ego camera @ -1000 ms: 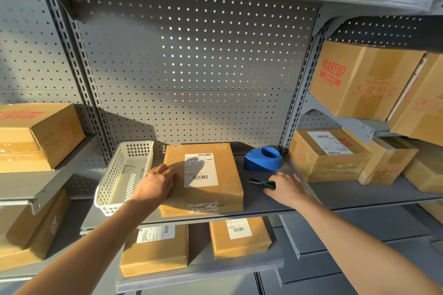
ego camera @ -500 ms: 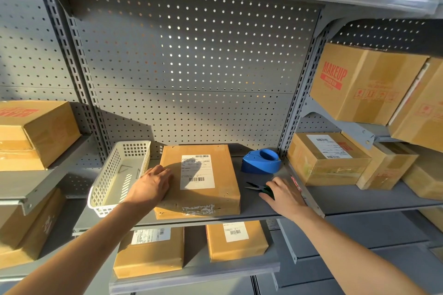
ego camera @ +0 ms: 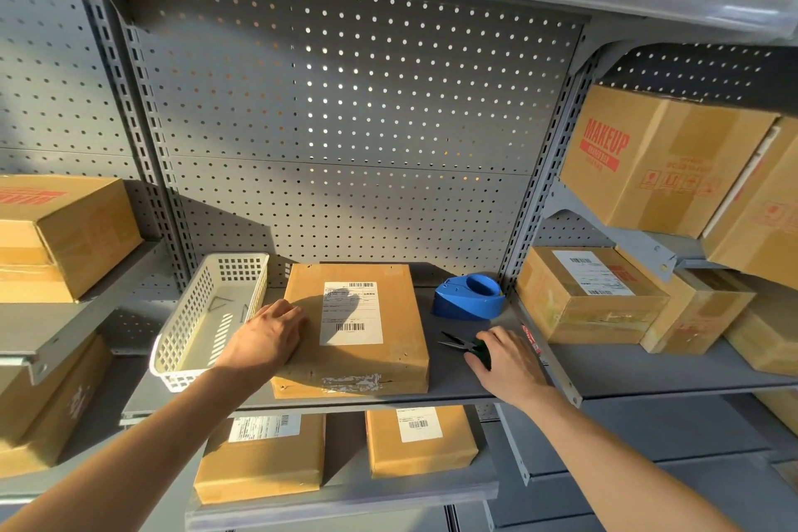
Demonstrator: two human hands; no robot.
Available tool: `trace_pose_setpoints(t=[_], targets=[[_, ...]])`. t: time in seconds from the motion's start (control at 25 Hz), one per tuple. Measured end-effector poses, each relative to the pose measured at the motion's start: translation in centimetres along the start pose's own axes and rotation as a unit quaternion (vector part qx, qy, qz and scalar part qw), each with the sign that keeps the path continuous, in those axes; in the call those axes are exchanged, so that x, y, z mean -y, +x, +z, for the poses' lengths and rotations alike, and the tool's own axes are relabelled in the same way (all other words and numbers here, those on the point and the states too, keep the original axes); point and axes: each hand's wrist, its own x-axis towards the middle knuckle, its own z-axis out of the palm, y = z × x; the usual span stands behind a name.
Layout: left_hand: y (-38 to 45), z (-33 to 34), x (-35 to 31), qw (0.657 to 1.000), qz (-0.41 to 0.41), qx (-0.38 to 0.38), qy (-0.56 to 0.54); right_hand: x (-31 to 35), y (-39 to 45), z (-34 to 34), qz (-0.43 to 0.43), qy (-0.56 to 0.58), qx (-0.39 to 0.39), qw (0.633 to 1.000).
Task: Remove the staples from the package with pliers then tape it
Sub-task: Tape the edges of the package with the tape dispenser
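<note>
Package (ego camera: pixel 352 328) lies steadied under the flat left hand (ego camera: pixel 265 339); right hand (ego camera: pixel 503 363) curls round the pliers (ego camera: pixel 464 346) (grip apparently closing) for the staples.

Left hand (ego camera: pixel 267 337) rests on package (ego camera: pixel 354 328); right hand (ego camera: pixel 507 363) covers pliers (ego camera: pixel 464 346).
</note>
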Motion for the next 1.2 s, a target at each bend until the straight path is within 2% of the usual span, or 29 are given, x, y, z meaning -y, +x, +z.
trace_pose_setpoints(t=[0.36, 0.88, 1.2], targets=[[-0.2, 0.0, 0.0, 1.000, -0.005, -0.003, -0.009, 0.5, 4.3, -3.1, 0.010, 0.041, -0.067, 0.997], [-0.4, 0.0, 0.0, 0.999, 0.007, -0.031, -0.014, 0.4, 11.2, -3.5, 0.052, -0.013, 0.115, 0.992], [-0.3, 0.0, -0.1, 1.000, -0.004, -0.021, -0.011, 0.2, 12.7, -2.4, 0.066, -0.003, 0.178, 0.982]])
